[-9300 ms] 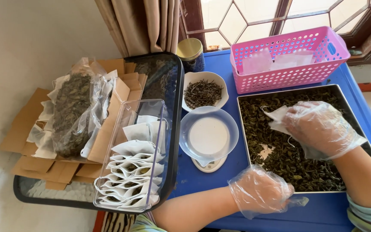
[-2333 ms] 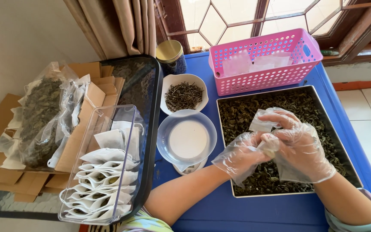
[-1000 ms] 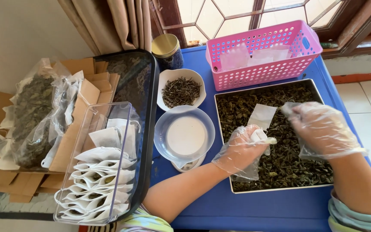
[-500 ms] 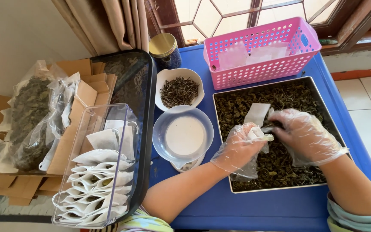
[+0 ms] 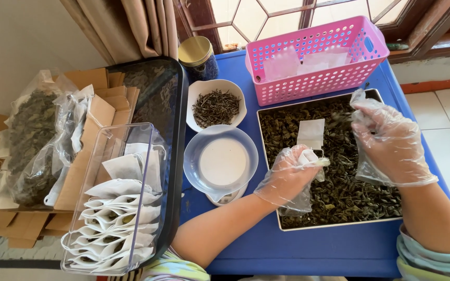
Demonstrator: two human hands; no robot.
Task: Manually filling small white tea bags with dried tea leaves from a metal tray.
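Both my hands wear clear plastic gloves over a metal tray [image 5: 274, 205] of dark dried leaves [image 5: 350, 192]. My left hand [image 5: 287, 177] holds a small white paper sachet [image 5: 311, 136] upright by its lower end, above the tray's left half. My right hand [image 5: 386, 143] is raised over the tray's right side, its fingers pinched together near the far edge; a few dark leaves seem to be between the fingertips.
A clear bowl on a small scale [image 5: 221, 162] sits left of the tray, a white bowl of dark twigs [image 5: 216, 105] behind it. A pink basket [image 5: 316, 57] holds flat sachets. A clear box of filled sachets [image 5: 118, 213] and bagged leaves [image 5: 35, 135] lie at left.
My right hand has lifted away from the sachet and moved right and farther back over the tray. My left hand keeps hold of the sachet in about the same place.
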